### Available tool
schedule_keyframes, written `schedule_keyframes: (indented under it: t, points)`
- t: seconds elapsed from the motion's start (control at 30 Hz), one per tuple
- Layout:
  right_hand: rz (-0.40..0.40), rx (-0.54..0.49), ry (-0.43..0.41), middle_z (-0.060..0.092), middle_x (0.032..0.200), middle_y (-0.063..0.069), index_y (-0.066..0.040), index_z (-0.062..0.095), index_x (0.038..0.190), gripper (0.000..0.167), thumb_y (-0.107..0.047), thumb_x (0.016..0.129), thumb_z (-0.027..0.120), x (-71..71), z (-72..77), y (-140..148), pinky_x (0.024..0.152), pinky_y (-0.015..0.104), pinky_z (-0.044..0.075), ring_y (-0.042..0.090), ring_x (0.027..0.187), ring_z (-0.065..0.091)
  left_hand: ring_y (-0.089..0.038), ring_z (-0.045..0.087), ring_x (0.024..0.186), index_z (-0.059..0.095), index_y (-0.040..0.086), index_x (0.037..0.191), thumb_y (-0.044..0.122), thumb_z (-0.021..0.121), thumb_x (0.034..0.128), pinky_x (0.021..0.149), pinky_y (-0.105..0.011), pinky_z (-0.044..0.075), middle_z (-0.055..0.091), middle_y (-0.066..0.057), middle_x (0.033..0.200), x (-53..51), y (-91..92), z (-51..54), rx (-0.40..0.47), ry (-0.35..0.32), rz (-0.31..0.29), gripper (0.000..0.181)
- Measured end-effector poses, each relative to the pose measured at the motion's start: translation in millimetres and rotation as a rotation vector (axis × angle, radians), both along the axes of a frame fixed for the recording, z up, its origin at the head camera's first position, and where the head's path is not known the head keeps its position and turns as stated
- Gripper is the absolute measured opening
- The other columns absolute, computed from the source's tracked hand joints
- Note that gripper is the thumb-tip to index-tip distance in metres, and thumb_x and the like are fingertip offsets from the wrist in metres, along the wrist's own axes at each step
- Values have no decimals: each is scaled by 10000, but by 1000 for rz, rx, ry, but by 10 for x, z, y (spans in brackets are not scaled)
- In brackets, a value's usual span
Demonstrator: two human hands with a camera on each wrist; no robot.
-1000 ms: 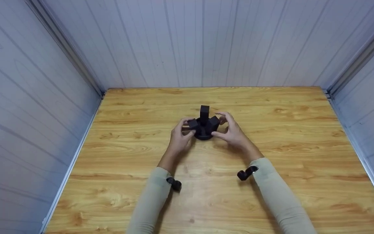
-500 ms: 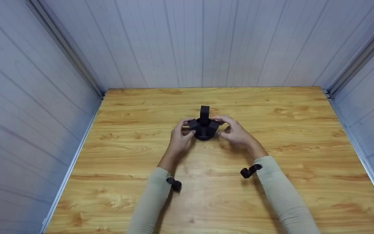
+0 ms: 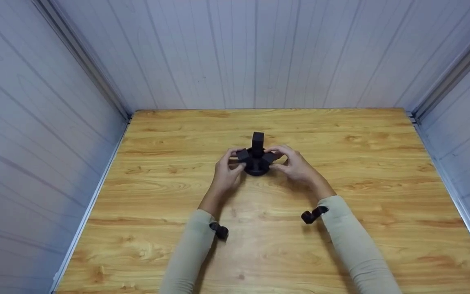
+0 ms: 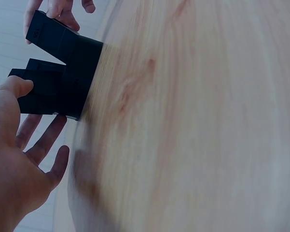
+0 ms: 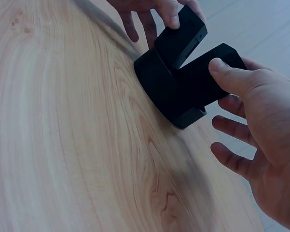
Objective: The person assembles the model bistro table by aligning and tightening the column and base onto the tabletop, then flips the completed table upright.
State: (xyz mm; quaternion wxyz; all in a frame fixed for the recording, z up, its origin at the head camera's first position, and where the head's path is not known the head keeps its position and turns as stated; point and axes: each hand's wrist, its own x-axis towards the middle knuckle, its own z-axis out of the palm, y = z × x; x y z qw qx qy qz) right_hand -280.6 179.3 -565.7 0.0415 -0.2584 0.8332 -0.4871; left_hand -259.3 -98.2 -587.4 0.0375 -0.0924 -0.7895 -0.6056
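Note:
A round black base (image 3: 256, 172) stands on the wooden table with three black rectangular blocks spreading up and outward from it. The rear block (image 3: 258, 141) rises tallest and no hand touches it. My left hand (image 3: 225, 171) pinches the left block (image 4: 41, 94) between thumb and fingers; the thumb lies on its face in the left wrist view. On the other side, my right hand (image 3: 296, 166) pinches the right block (image 5: 202, 75), thumb on the near face and index finger behind. The other right fingers (image 5: 231, 162) hang loosely below. How the blocks join the base is too dark to tell.
The wood-grain table (image 3: 259, 245) is enclosed by a pale back wall (image 3: 235, 53) and side walls. Small black wrist cameras (image 3: 220, 231) jut from both sleeves.
The right block has tilted outward and down, now mirroring the left one. My right hand shifted slightly right with it, and its thumb touches the block again. The left hand stayed put.

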Motion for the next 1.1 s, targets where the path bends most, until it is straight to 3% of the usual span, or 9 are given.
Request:
schedule_keyframes:
  t: [0.13, 0.27, 0.37, 0.5, 0.6, 0.7, 0.8, 1.0, 1.1]
  points:
    - [-2, -14, 0, 696, 1454, 167, -132, 678, 1524, 532, -95, 1018, 838, 24, -24, -7, 899, 341, 589, 279, 1238, 659, -425, 792, 1252, 678, 89, 1467, 18, 753, 1043, 1097, -505, 655, 713, -241, 1371, 6, -9, 0, -21, 17, -13, 436]
    - [-10, -35, 0, 671, 1525, 192, -121, 575, 1632, 697, -117, 999, 867, 82, -91, -6, 1069, 549, 602, 360, 1331, 676, -438, 784, 1251, 622, 88, 1533, 25, 775, 1038, 1112, -532, 644, 693, -250, 1414, 44, -47, -5, -92, 65, -27, 522]
    - [-37, -80, -3, 659, 1540, 230, -75, 502, 1672, 781, -79, 985, 873, 144, -167, 7, 1112, 639, 592, 432, 1386, 676, -455, 783, 1246, 527, 72, 1612, 23, 790, 1028, 1113, -577, 633, 680, -268, 1446, 86, -82, -18, -117, 73, -43, 642]
    - [-99, -162, -17, 675, 1502, 265, -16, 500, 1628, 753, -3, 968, 864, 226, -267, 7, 987, 489, 660, 496, 1388, 687, -453, 778, 1260, 461, 47, 1635, 23, 795, 1026, 1123, -580, 626, 681, -274, 1442, 145, -120, -27, -89, 25, -63, 695]
    - [-142, -198, -18, 681, 1492, 274, -4, 508, 1586, 725, 15, 957, 868, 284, -310, -19, 932, 373, 640, 506, 1372, 704, -444, 774, 1275, 498, 40, 1582, 36, 805, 1019, 1137, -530, 629, 695, -266, 1430, 174, -137, -39, -71, 7, -63, 642]
    - [-161, -225, 3, 683, 1479, 287, 25, 502, 1539, 692, 21, 953, 870, 322, -330, -62, 938, 428, 663, 514, 1351, 716, -401, 793, 1246, 550, 65, 1507, 81, 818, 1016, 1103, -461, 649, 723, -234, 1405, 130, -164, -146, -66, 37, -55, 559]
    - [-171, -246, 39, 689, 1457, 292, 62, 495, 1485, 662, 29, 945, 875, 341, -347, -119, 979, 504, 669, 514, 1343, 713, -387, 805, 1219, 572, 63, 1469, 100, 818, 1012, 1067, -459, 662, 743, -229, 1384, 96, -175, -181, -71, 49, -46, 520]
    - [-245, -230, 84, 726, 1357, 252, 26, 527, 1410, 603, -20, 938, 900, 371, -349, -228, 870, 389, 638, 475, 1279, 746, -309, 826, 1179, 609, 98, 1430, 129, 848, 1010, 1031, -404, 674, 793, -185, 1326, -49, -193, -352, -86, 64, -26, 484]
    - [-277, -238, 89, 733, 1302, 248, 24, 543, 1378, 549, -29, 955, 888, 379, -338, -264, 958, 468, 668, 471, 1245, 764, -268, 832, 1156, 629, 121, 1413, 136, 863, 1000, 1003, -381, 680, 810, -160, 1306, -139, -197, -483, -106, 66, -13, 475]
